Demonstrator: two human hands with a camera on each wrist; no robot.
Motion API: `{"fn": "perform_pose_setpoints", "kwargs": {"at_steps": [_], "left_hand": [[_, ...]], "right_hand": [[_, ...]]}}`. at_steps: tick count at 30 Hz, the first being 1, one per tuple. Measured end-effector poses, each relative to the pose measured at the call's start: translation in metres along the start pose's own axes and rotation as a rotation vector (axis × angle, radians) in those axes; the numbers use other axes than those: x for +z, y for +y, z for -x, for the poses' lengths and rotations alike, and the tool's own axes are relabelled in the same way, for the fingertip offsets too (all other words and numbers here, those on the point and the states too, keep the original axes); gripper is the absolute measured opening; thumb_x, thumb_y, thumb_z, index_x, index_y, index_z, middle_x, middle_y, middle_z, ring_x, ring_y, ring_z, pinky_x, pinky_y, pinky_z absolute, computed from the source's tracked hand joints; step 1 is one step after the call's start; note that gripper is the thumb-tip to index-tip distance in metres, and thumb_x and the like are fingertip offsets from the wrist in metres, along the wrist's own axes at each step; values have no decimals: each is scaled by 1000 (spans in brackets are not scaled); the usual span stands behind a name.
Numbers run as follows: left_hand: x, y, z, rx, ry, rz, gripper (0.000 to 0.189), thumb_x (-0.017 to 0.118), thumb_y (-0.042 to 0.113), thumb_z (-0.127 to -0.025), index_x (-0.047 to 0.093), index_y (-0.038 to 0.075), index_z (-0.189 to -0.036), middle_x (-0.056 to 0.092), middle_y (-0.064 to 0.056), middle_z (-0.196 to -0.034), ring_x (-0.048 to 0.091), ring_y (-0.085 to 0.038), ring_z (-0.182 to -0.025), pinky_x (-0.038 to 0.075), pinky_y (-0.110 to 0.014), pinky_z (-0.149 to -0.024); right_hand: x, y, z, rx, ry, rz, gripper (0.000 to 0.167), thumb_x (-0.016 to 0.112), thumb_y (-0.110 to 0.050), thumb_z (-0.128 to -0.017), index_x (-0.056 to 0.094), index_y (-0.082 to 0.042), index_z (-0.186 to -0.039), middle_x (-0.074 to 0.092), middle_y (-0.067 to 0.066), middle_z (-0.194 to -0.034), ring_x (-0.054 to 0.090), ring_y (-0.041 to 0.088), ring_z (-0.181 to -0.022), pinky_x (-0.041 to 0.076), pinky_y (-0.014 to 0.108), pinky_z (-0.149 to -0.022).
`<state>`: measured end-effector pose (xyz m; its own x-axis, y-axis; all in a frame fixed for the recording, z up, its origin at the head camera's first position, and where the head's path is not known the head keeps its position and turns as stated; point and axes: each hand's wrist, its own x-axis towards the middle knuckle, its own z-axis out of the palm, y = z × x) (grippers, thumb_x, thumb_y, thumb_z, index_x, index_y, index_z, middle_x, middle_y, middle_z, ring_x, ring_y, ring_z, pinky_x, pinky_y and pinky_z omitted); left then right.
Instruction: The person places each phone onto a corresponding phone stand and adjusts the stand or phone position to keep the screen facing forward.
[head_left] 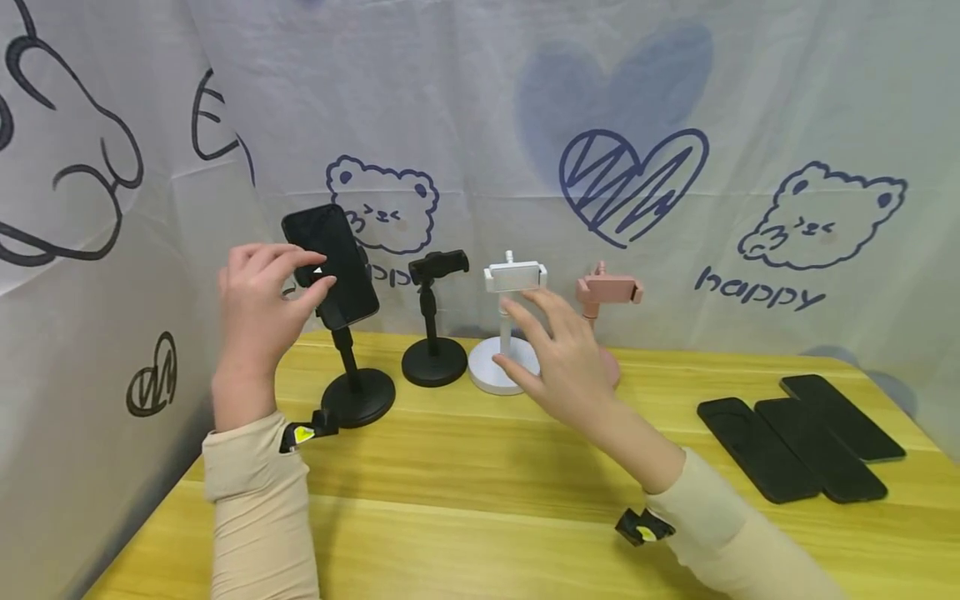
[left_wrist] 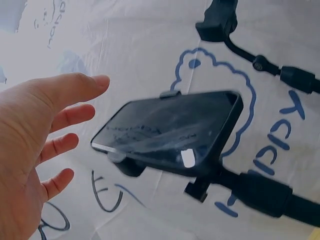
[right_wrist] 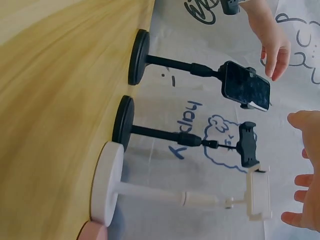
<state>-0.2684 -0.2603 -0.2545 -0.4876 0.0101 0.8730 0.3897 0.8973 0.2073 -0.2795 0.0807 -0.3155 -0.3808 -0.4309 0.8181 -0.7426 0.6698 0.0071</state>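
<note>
A black smartphone sits clamped and tilted in the holder of the leftmost black phone stand. My left hand is raised at the phone's left side, thumb and fingers spread; in the left wrist view, a gap separates the fingertips from the phone. With its fingers parted and nothing between them, my right hand is nearest the white phone stand. It overlaps that stand's pole in the head view, while in the right wrist view the fingers stand apart from the white holder.
Between the phone-bearing stand and the white one is another black stand with a bare clamp. Partly behind my right hand, a pink stand also has a bare clamp. Three black phones lie at the table's right. A patterned cloth hangs behind.
</note>
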Motion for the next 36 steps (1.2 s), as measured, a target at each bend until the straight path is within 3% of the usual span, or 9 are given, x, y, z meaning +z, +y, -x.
{"fn": "perform_pose_setpoints", "kwargs": {"at_steps": [5, 8, 12, 16, 20, 27, 29, 32, 36], "left_hand": [[6, 11, -3, 48, -28, -27, 25, 78, 18, -82, 73, 7, -104, 68, -15, -110, 48, -36, -107, 34, -54, -88], [10, 16, -4, 72, -46, -38, 26, 78, 19, -82, 73, 9, -105, 69, -14, -111, 48, -35, -108, 35, -55, -89], [18, 21, -4, 117, -56, -42, 27, 79, 22, -82, 73, 10, -105, 69, -12, -110, 49, -34, -108, 36, -54, -88], [26, 28, -3, 157, -67, -35, 27, 79, 23, -81, 73, 10, -105, 69, -10, -107, 49, -33, -108, 37, -54, -86], [34, 33, -3, 180, -86, -27, 28, 79, 24, -81, 73, 11, -105, 69, -10, -108, 50, -32, -108, 37, -55, -89], [46, 39, -2, 179, -123, -48, 33, 80, 26, -80, 72, 13, -109, 67, -9, -110, 49, -31, -110, 37, -55, -92], [50, 40, -1, 185, -121, -47, 34, 80, 27, -80, 72, 13, -110, 67, -9, -111, 49, -31, -111, 37, -54, -93], [57, 43, 0, 206, -104, -47, 35, 80, 28, -80, 71, 13, -111, 66, -9, -112, 49, -31, -110, 37, -54, -92], [67, 45, 2, 227, -68, -55, 35, 79, 31, -81, 70, 14, -111, 65, -9, -112, 48, -30, -110, 37, -52, -90]], "right_hand": [[-6, 9, 15, 11, -8, 4, 61, 49, -56, -95, 52, -12, -138, 52, 20, -136, 46, 37, -130, 41, 58, -102], [-10, 13, 23, 23, -18, -23, 59, 59, -49, -92, 53, -10, -137, 51, 21, -137, 45, 39, -131, 39, 60, -102], [-16, 18, 31, 40, -28, -26, 65, 75, -33, -80, 54, -9, -136, 51, 21, -137, 44, 39, -132, 39, 60, -104], [-21, 24, 39, 55, -40, -15, 63, 71, -38, -84, 53, -10, -137, 51, 22, -138, 44, 40, -132, 38, 60, -105], [-27, 29, 48, 78, -51, -1, 64, 55, -54, -93, 51, -10, -139, 51, 22, -138, 44, 41, -132, 37, 59, -107], [-38, 37, 59, 116, -72, 23, 68, 74, -37, -82, 49, -14, -141, 48, 21, -140, 43, 38, -132, 38, 58, -105], [-41, 39, 62, 123, -72, 35, 65, 69, -44, -86, 49, -14, -141, 48, 21, -139, 44, 38, -131, 39, 58, -105], [-46, 42, 67, 138, -71, 56, 67, 48, -61, -93, 51, -14, -139, 49, 21, -138, 44, 39, -130, 40, 59, -103], [-53, 46, 73, 147, -73, 87, 75, 33, -69, -93, 52, -11, -137, 50, 22, -137, 44, 40, -131, 40, 60, -102]]}}
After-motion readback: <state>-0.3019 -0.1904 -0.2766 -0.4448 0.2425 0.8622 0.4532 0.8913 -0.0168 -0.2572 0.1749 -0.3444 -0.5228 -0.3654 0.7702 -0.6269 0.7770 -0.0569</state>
